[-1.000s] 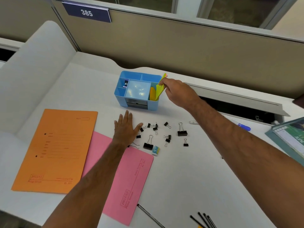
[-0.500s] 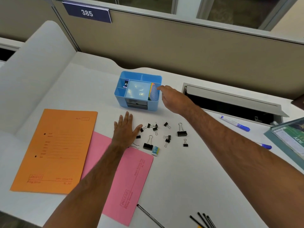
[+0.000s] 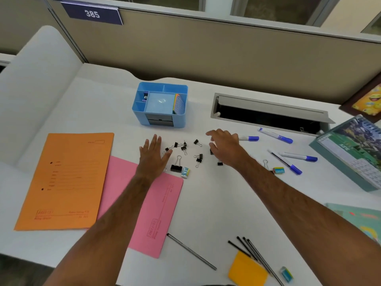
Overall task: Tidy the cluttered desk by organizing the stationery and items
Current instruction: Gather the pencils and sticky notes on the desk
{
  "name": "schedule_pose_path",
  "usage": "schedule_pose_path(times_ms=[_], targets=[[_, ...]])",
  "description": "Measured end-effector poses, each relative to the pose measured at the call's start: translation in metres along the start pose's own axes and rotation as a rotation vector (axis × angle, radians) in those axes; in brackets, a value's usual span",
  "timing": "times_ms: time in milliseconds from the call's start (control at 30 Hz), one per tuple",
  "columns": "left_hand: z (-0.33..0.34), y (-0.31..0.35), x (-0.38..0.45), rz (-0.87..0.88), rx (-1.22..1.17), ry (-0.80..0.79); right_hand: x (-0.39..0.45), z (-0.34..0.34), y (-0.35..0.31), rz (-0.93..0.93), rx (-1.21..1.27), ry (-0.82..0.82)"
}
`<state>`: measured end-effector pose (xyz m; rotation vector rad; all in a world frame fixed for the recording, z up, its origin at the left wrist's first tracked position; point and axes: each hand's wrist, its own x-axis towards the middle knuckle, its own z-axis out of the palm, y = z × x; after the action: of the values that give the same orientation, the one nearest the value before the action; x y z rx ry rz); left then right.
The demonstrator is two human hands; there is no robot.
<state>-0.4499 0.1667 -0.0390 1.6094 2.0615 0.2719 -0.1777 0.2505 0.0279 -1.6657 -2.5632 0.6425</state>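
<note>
Small black binder clips (image 3: 183, 150) with wire handles lie scattered on the white desk (image 3: 206, 203) in front of the blue organizer (image 3: 160, 120). The left hand (image 3: 153, 156) rests flat beside them, fingers straight; the right hand (image 3: 223, 146) hovers over them, fingers relaxed, holding nothing.

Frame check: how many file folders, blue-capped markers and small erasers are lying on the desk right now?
File folders: 2
Blue-capped markers: 4
Small erasers: 3
Total: 9
</note>
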Motion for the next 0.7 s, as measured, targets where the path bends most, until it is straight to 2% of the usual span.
schedule_pose_path(times_ms=[233, 467, 700], targets=[[0.016, 0.029, -0.042, 0.109, -0.051, 0.068, -0.074, 0.022, 0.023, 0.036, -0.014, 0.089], [0.037, 0.058, -0.083, 0.176, -0.045, 0.040, -0.139, 0.036, 0.042, 0.018, -0.069, 0.122], [0.062, 0.075, -0.119, 0.219, 0.037, -0.011, -0.192, 0.052, 0.059, 0.039, 0.009, 0.109]])
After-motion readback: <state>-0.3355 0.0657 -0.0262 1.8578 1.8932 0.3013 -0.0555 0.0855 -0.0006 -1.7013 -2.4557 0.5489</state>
